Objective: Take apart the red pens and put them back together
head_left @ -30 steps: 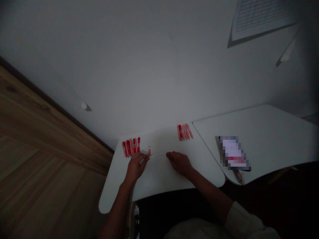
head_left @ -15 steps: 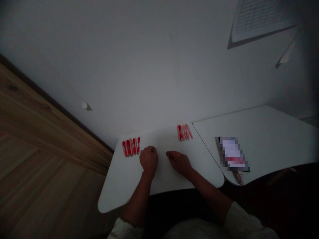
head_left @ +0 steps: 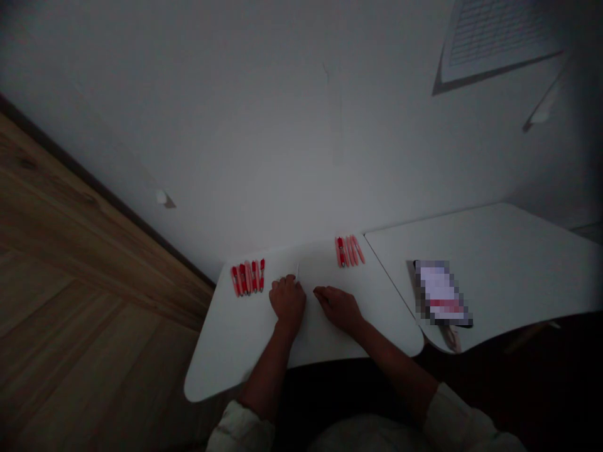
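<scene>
My left hand (head_left: 289, 302) is closed low over the white table, knuckles up. A thin white stick (head_left: 298, 269), perhaps a pen refill, sticks out past its fingertips toward the wall. To its right, my right hand (head_left: 340, 307) is closed with thumb and forefinger pinched together; whatever may be between them is too small or hidden to make out. The two hands are close but apart. Left of my left hand lies a row of several red and pink pens (head_left: 247, 277). A second row of pink and red pens (head_left: 348, 251) lies beyond my right hand.
The white table (head_left: 226, 358) meets the wall at the back. A second white table (head_left: 513, 257) adjoins on the right, bearing a blurred-out phone-like device (head_left: 441, 292) with a pale strap (head_left: 452, 339). A printed sheet (head_left: 499, 37) hangs on the wall.
My left hand has turned and shifted slightly right, toward my right hand. The white stick now points straighter at the wall. My right hand has stayed nearly still.
</scene>
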Action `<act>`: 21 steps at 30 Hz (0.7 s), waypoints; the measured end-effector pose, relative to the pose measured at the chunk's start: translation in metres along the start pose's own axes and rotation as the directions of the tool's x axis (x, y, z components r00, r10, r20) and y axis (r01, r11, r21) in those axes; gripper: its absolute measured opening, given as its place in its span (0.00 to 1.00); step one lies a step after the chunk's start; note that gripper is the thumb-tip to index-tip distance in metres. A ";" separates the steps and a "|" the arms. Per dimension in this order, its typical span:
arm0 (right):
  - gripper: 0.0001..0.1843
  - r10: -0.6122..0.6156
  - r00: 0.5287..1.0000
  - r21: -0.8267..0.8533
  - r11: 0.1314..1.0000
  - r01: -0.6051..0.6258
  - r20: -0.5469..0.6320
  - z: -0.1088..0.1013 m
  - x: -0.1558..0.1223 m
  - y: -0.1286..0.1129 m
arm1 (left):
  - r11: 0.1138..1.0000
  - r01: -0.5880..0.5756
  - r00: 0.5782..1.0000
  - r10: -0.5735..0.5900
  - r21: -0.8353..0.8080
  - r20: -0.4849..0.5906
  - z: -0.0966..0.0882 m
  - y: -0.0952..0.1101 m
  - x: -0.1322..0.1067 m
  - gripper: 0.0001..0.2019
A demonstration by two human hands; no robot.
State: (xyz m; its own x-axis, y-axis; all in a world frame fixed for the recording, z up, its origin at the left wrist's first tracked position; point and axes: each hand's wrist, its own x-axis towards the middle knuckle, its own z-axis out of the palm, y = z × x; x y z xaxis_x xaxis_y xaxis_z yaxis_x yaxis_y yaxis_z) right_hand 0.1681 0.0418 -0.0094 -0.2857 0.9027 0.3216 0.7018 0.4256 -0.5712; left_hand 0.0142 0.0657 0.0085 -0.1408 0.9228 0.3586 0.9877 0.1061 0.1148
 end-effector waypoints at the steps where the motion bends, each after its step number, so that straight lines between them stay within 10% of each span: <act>1: 0.15 0.001 1.000 0.001 1.000 -0.001 0.002 0.000 0.000 0.000 | 1.000 -0.002 1.000 0.002 0.001 0.000 0.001 0.000 0.000 0.13; 13: 0.17 0.019 1.000 0.092 0.996 -0.017 -0.017 0.002 0.000 0.004 | 0.969 -0.067 0.988 0.032 -0.236 -0.148 -0.010 -0.002 -0.003 0.11; 21: 0.25 -0.037 0.995 0.074 0.997 0.030 0.089 0.000 -0.003 -0.001 | 0.623 0.012 0.995 0.073 -0.782 0.073 -0.013 -0.004 -0.042 0.14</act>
State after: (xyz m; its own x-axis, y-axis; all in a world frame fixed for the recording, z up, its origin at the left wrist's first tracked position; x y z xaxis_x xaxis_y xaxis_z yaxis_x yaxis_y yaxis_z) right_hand 0.1680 0.0387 -0.0092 -0.3683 0.8884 0.2741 0.6426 0.4563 -0.6155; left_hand 0.0157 0.0219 0.0049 -0.0632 0.9526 0.2976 0.5610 -0.2127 0.8000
